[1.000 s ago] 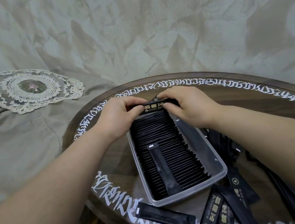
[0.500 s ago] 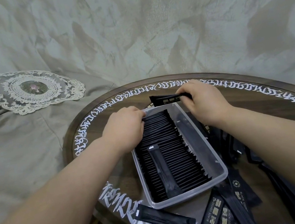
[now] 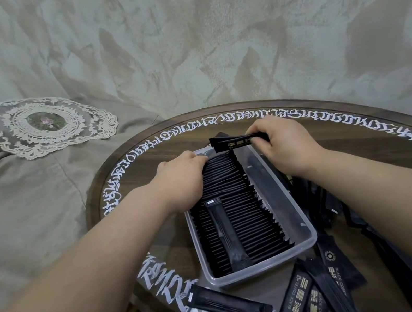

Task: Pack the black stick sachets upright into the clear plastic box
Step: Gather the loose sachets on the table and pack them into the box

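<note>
the right hand (image 3: pixel 284 148) pinches one sachet (image 3: pixel 235 143) by its right end, holding it level and crosswise above the far end of the box (image 3: pixel 303 224). the sachet hangs free of the row, just past the far rim. the left hand (image 3: pixel 181 178) lies on the far left part of the packed row (image 3: pixel 236 211), its fingers bent over the sachet tops as if pressing them back to open a gap; how firmly it grips cannot be told.

the row stands on edge and fills most of the box's left side, from the far end to the near wall. one stray sachet (image 3: pixel 227 234) lies flat along the top of the row. a strip on the right side of the box holds no upright sachets, though something dark lies along its floor. the box sits on a round table (image 3: pixel 358 123) with white lettering round its rim. loose sachets (image 3: pixel 302 301) are heaped near and right of the box, and one more (image 3: pixel 230 307) lies near left. a lace doily (image 3: pixel 37 125) rests on the cloth far left.

the risk lies in the row. if the left hand lets go before the held sachet is seated, the leaning sachets may spring forward and close the gap, or the new one may go in aslant. the held sachet is gripped at one end only, so it may droop and catch on the rim. the flat stray would stop the row closing neatly.
</note>
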{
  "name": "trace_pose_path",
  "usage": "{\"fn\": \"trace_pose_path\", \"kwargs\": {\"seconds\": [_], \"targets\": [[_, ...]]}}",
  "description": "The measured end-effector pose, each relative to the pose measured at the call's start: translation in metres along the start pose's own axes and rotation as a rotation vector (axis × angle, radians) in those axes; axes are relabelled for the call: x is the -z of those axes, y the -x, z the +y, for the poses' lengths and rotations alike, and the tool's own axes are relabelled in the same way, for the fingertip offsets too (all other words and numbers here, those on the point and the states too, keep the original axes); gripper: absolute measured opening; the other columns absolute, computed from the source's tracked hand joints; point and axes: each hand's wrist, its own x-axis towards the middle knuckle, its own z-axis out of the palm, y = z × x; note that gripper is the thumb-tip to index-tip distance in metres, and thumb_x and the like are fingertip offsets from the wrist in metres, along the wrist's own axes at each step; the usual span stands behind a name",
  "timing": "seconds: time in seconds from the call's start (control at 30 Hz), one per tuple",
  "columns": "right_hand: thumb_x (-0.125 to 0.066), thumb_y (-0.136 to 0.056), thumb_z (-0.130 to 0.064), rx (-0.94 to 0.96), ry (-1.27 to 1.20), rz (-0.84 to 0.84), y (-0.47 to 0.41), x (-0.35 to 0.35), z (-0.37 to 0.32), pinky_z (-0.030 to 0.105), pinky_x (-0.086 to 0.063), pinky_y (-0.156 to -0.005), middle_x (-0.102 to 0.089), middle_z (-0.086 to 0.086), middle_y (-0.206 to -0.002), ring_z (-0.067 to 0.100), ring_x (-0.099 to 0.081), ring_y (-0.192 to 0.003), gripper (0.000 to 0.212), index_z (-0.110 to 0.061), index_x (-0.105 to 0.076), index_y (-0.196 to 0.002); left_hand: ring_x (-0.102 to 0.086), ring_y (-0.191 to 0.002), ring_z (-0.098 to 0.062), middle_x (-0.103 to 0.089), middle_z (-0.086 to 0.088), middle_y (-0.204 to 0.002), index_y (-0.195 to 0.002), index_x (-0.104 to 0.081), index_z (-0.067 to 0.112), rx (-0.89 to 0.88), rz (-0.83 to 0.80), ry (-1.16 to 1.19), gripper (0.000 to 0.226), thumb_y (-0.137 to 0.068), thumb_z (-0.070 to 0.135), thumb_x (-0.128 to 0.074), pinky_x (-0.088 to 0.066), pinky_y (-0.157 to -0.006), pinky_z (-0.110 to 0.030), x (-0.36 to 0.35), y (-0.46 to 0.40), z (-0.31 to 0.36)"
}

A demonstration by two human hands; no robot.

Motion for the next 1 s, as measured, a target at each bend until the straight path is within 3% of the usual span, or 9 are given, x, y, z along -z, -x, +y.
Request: {"fn": "trace_pose_path", "kwargs": {"seconds": [0.17,0.67,0.83,1.0], "targets": [[-0.051,-0.095,-0.018,-0.028,-0.023,0.006,0.001,-0.003,0.0,0.028,-0.04,-0.079,-0.063,0.0,-0.104,0.019,-0.056,-0.098,0.02,-0.017,-0.064,-0.11,-0.041,-0.13,-0.024,-0.039,-0.002,-0.143,-0.142,-0.038,0.023,0.053,-0.03,0.111,0.044,-0.098,0.018,-0.035,-0.035,-0.105,-0.049,0.001,0.001,0.002],[-0.051,-0.094,-0.016,0.004,-0.015,0.001,-0.004,0.0,0.006,0.024,-0.035,-0.077,-0.062,0.0,-0.104,0.018,-0.054,-0.099,0.019,-0.016,-0.065,-0.107,-0.031,-0.136,-0.019,-0.037,0.003,-0.146,-0.145,-0.037,0.027,0.061,0.028,0.078,0.048,-0.098,0.016,-0.034,-0.029,-0.107,-0.044,-0.007,0.002,0.005],[-0.053,-0.094,-0.018,0.067,0.046,-0.016,-0.01,0.005,0.004,0.031,-0.041,-0.084,-0.059,0.0,-0.104,0.02,-0.055,-0.1,0.021,-0.019,-0.068,-0.107,-0.037,-0.132,-0.019,-0.036,0.002,-0.144,-0.144,-0.039,0.026,0.062,0.028,0.094,0.048,-0.097,0.014,-0.035,-0.03,-0.107,-0.043,-0.006,0.003,0.005],[-0.054,-0.094,-0.022,0.126,0.141,0.006,-0.014,0.004,-0.001,0.035,-0.044,-0.083,-0.061,0.003,-0.102,0.023,-0.057,-0.098,0.022,-0.019,-0.07,-0.109,-0.031,-0.137,-0.016,-0.038,0.007,-0.146,-0.143,-0.038,0.027,0.064,0.04,0.095,0.05,-0.095,0.012,-0.034,-0.03,-0.102,-0.044,-0.007,0.001,0.006]]}}
